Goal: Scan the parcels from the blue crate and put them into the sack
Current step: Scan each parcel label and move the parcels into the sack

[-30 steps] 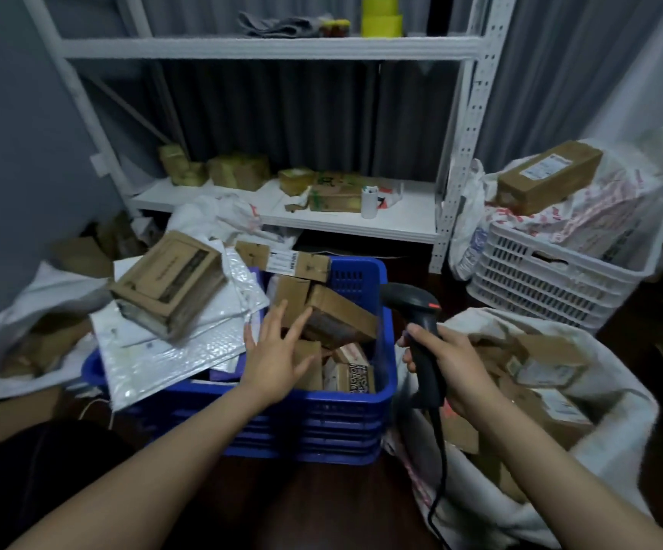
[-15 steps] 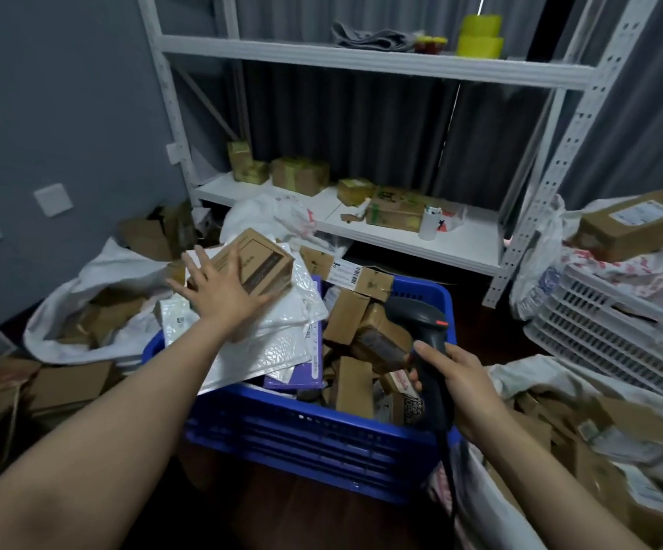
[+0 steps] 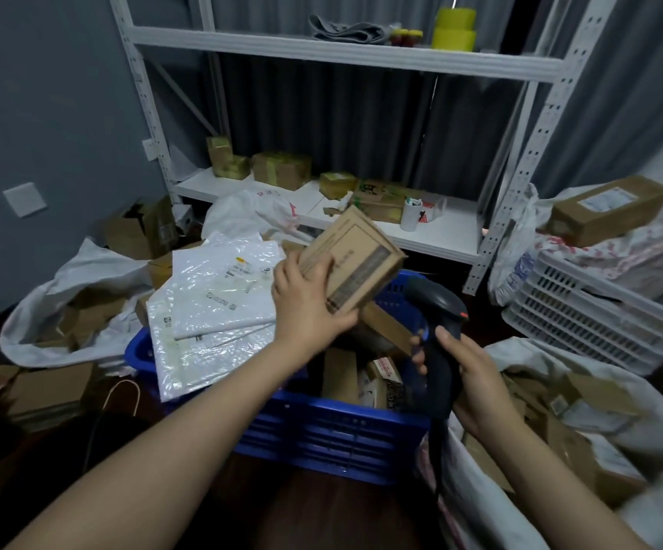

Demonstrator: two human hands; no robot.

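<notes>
Our left hand grips a flat brown cardboard parcel by its lower left corner, fingers curled over the top face and thumb tucked under the near edge. The parcel is tilted and raised above the blue crate, clear of the parcels still inside, and most of it reaches up and to the right past our knuckles. Its surface is matte board with sharp, square edges, and a darker printed band runs along the right side.

Our right hand wraps around the grip of a dark plastic scanner. The scanner's rounded head sits just beside the parcel's lower right edge, but we cannot tell whether they touch.

The crate is rigid, slatted plastic. Glossy, crinkled white poly mailers lie stacked over its left rim, with small cartons jumbled below. The sack slumps open to the right of the crate, made of soft white woven fabric and holding brown boxes.
</notes>
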